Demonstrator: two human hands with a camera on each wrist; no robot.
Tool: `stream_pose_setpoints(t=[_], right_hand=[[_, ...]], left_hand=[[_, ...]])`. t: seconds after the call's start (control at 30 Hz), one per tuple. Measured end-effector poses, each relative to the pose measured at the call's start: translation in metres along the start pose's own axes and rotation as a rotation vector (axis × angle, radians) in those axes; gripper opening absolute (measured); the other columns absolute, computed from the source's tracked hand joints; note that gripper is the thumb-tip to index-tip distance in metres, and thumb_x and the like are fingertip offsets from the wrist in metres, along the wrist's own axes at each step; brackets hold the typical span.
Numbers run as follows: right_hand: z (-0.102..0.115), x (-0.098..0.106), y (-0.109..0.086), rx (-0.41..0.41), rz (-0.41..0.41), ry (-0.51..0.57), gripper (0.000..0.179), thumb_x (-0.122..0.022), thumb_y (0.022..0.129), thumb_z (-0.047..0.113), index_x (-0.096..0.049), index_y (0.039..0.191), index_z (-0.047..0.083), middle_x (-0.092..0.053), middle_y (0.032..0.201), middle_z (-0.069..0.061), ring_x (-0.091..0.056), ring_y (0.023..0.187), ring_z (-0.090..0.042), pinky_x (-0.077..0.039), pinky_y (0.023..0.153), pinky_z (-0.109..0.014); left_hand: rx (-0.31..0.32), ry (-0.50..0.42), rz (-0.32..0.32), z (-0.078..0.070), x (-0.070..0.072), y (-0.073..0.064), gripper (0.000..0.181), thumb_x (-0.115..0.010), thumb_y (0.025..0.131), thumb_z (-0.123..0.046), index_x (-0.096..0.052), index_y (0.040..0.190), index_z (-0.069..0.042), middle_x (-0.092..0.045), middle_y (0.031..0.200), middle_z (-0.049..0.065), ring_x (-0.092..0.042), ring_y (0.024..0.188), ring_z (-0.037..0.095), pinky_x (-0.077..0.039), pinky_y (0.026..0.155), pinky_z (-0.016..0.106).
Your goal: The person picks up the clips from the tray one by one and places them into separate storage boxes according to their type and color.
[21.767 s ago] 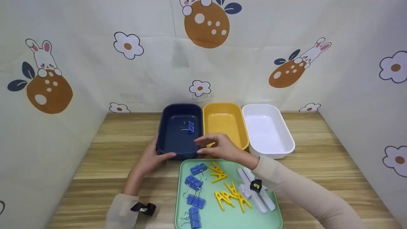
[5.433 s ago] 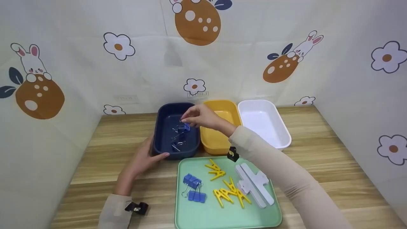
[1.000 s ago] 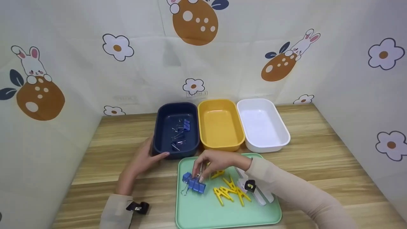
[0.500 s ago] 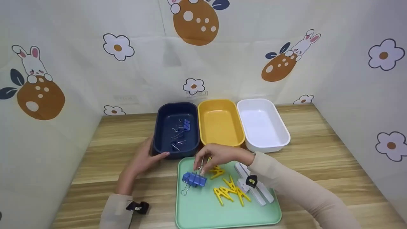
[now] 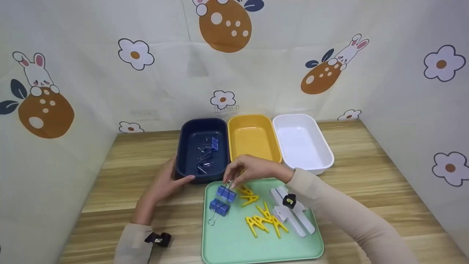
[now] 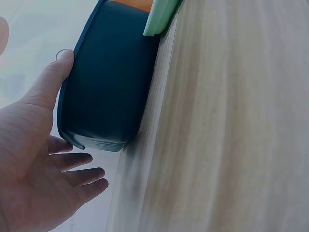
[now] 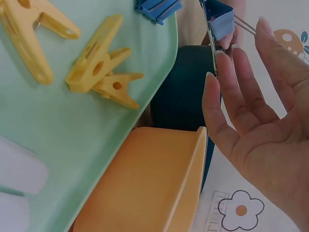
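Head view has the right grip pinching 1 blue binder clip by its wire handles above the green tray; the left grip, fingers spread, touches the navy bin with its thumb.

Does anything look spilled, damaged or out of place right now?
Nothing stands out. The right hand holds a blue binder clip, the yellow clips and white clips lie within the green tray, and the navy box stands beside the yellow box.

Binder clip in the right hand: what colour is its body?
The binder clip has a blue body, clearest in the head view.
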State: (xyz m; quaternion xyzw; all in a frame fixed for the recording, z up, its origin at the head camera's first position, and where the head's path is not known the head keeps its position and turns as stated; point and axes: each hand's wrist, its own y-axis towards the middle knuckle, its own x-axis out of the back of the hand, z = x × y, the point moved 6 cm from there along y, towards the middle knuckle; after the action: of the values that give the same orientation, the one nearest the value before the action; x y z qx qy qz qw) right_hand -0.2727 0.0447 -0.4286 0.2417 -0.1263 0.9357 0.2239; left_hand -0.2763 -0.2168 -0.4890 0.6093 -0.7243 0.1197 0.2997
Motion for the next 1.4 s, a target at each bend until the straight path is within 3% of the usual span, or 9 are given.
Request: stream_pose_setpoints(t=[0.27,0.4,0.67,0.73,0.97,1.2,1.4], right_hand=[[0.004,0.013,0.005,-0.003,-0.114,-0.013,0.019,-0.079,0.094,0.007,-0.08,0.113,0.006,-0.079,0.11,-0.006,-0.071,0.097,-0.02,-0.059,0.092,-0.029],[0.004,0.019,0.008,-0.003,-0.157,0.017,0.019,-0.079,0.094,0.005,-0.079,0.114,0.003,-0.079,0.109,-0.009,-0.072,0.1,-0.028,-0.061,0.09,-0.028],[0.006,0.035,0.013,-0.021,-0.263,0.062,0.021,-0.078,0.095,0.004,-0.078,0.115,0.001,-0.078,0.107,-0.011,-0.072,0.093,-0.019,-0.06,0.082,-0.025],[0.007,0.039,0.013,-0.037,-0.295,0.075,0.02,-0.077,0.096,0.005,-0.078,0.116,0.002,-0.078,0.107,-0.009,-0.072,0.092,-0.019,-0.061,0.084,-0.028],[0.008,0.052,0.016,-0.052,-0.385,0.103,0.024,-0.078,0.095,0.005,-0.077,0.119,0.001,-0.077,0.11,-0.012,-0.071,0.099,-0.045,-0.064,0.087,-0.043],[0.012,0.061,0.018,-0.056,-0.425,0.113,0.026,-0.078,0.096,0.009,-0.076,0.121,0.002,-0.077,0.115,-0.012,-0.072,0.103,-0.045,-0.062,0.093,-0.056],[0.013,0.068,0.022,-0.064,-0.455,0.135,0.026,-0.078,0.097,0.009,-0.075,0.121,0.001,-0.077,0.117,-0.014,-0.071,0.106,-0.047,-0.059,0.095,-0.062]], left_hand=[[-0.005,-0.009,0.006,0.001,0.0,-0.001,0.097,-0.087,0.09,-0.028,-0.03,0.165,-0.002,-0.046,0.16,0.027,-0.043,0.148,0.044,-0.028,0.125,0.061],[0.021,0.008,0.014,0.002,0.0,-0.002,0.096,-0.085,0.091,-0.03,-0.03,0.165,-0.003,-0.044,0.162,0.025,-0.041,0.15,0.044,-0.028,0.126,0.062],[0.059,0.019,0.036,0.003,0.0,-0.002,0.098,-0.082,0.094,-0.03,-0.023,0.168,-0.007,-0.034,0.169,0.021,-0.032,0.156,0.042,-0.023,0.128,0.059],[0.058,0.017,0.037,0.003,0.0,-0.002,0.096,-0.082,0.095,-0.029,-0.024,0.168,-0.006,-0.035,0.169,0.021,-0.033,0.155,0.042,-0.023,0.128,0.059],[0.051,0.003,0.038,0.002,-0.001,0.0,0.1,-0.084,0.092,-0.033,-0.025,0.167,-0.004,-0.039,0.166,0.023,-0.036,0.154,0.042,-0.024,0.128,0.059],[0.097,0.008,0.011,0.005,0.002,0.0,0.107,-0.087,0.089,-0.034,-0.022,0.168,-0.004,-0.041,0.162,0.029,-0.041,0.149,0.045,-0.029,0.126,0.06],[0.06,0.028,-0.025,0.003,0.003,0.001,0.106,-0.09,0.086,-0.032,-0.027,0.165,0.0,-0.046,0.158,0.03,-0.049,0.142,0.046,-0.034,0.123,0.061]])
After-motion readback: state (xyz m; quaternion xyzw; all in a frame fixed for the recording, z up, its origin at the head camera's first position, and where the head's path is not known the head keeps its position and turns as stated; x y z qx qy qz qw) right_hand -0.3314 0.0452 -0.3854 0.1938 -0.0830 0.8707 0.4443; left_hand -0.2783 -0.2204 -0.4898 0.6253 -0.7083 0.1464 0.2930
